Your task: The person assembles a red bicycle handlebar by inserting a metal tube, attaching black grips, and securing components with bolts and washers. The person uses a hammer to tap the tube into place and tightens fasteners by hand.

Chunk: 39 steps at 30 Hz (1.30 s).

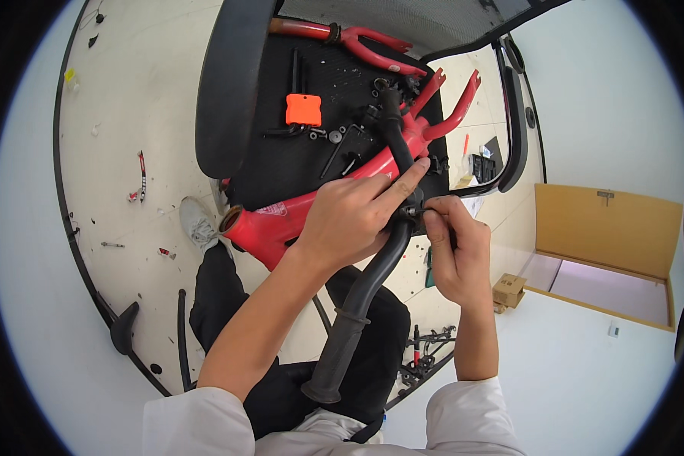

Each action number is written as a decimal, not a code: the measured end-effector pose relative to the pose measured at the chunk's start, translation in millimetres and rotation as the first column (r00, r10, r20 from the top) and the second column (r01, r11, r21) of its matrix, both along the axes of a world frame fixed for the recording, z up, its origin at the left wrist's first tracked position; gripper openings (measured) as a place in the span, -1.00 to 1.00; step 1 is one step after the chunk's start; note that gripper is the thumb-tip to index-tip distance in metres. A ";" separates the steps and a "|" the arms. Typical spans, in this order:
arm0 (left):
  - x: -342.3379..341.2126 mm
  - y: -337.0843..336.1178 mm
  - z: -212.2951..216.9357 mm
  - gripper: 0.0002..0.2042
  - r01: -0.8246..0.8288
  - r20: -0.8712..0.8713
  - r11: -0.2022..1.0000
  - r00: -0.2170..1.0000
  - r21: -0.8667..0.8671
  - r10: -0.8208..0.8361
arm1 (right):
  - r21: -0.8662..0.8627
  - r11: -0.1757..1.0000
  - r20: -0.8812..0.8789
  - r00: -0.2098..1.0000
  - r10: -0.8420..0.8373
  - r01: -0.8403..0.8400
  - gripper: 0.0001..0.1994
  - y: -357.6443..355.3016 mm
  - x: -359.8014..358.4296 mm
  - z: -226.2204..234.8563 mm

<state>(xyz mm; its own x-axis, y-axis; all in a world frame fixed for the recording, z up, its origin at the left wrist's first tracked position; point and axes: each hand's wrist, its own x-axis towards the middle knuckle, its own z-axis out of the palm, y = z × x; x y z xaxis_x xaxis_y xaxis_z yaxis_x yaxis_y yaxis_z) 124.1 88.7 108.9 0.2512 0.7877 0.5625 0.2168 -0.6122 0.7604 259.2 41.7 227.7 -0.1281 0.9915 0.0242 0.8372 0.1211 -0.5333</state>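
A red bicycle frame [281, 220] lies across a black chair seat [281, 163] in front of me. A black handlebar [361, 292] with a rubber grip runs from the frame down toward my lap. My left hand [349, 220] grips the handlebar near its clamp, index finger stretched along it. My right hand [452, 247] pinches a small black tool or bolt at the clamp, right beside my left fingertip. An orange holder [303, 109] and several black hex keys and bolts lie on the seat.
A red fork [349, 38] rests at the seat's far edge. An open cardboard box [608, 251] stands at the right, a smaller box [508, 290] by it. Small parts are scattered on the pale floor at the left, bicycle parts [429, 346] near my knee.
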 end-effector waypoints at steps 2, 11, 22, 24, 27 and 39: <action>-0.5 0.0 -0.6 -0.19 0.005 -0.007 1.000 1.000 -0.006 -0.005 | 0.130 0.988 0.065 0.995 0.076 -0.084 -0.90 -0.5 5.2 -10.1; -8.4 1.6 5.3 -0.20 0.096 0.010 0.995 0.995 0.002 -0.096 | 0.325 0.788 0.257 0.851 0.459 -0.523 -0.74 27.6 34.2 -20.6; -9.7 2.6 5.5 -0.21 0.104 0.008 0.994 0.995 0.019 -0.104 | 0.401 0.446 0.504 0.599 0.623 -0.801 -0.72 61.3 47.1 -13.5; -9.6 4.5 2.5 -0.24 0.083 0.051 0.996 0.995 0.005 -0.084 | 0.281 0.680 0.331 0.733 0.594 -0.678 -0.75 52.4 43.1 -6.2; -9.5 8.9 -4.3 -0.25 0.040 0.159 0.999 0.987 -0.020 -0.036 | 0.161 0.901 0.016 0.913 0.407 -0.404 -0.80 34.2 36.9 2.8; -16.3 10.2 -13.3 -0.41 0.017 0.151 0.999 0.988 -0.042 -0.011 | -0.080 0.989 -0.452 0.880 -0.145 0.122 -0.90 13.8 16.1 -55.4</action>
<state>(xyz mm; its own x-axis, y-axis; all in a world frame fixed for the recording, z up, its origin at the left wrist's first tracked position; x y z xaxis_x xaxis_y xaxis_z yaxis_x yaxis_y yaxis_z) 107.7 98.9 95.6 0.1771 0.8090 0.5605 0.0894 -0.5804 0.8094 275.2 55.5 172.3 0.0197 0.9998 0.0001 0.5067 -0.0099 -0.8621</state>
